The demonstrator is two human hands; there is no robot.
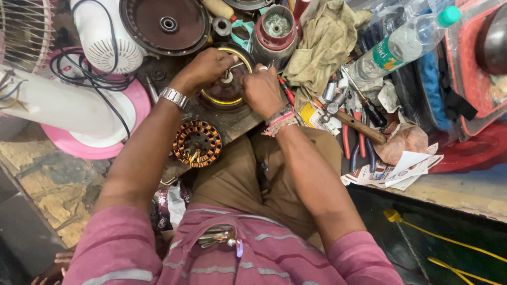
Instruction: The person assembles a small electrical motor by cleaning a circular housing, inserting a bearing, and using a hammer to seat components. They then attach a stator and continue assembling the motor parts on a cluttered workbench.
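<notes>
At the middle of the cluttered surface [232, 124], just ahead of the person's knees, lies a dark round motor housing [224, 92] with a brass-coloured rim, its short shaft [227, 77] standing up between both hands: the left hand [208, 66] curls closed over the rim and shaft, the right hand [262, 91] grips the housing's right edge. The copper-wound stator [197, 142] already lies out beside it, another round cover [165, 24] sits beyond, and hammer [355, 121], pliers [353, 148] and rag [322, 42] lie right, so the motor looks opened, reassembly left
</notes>
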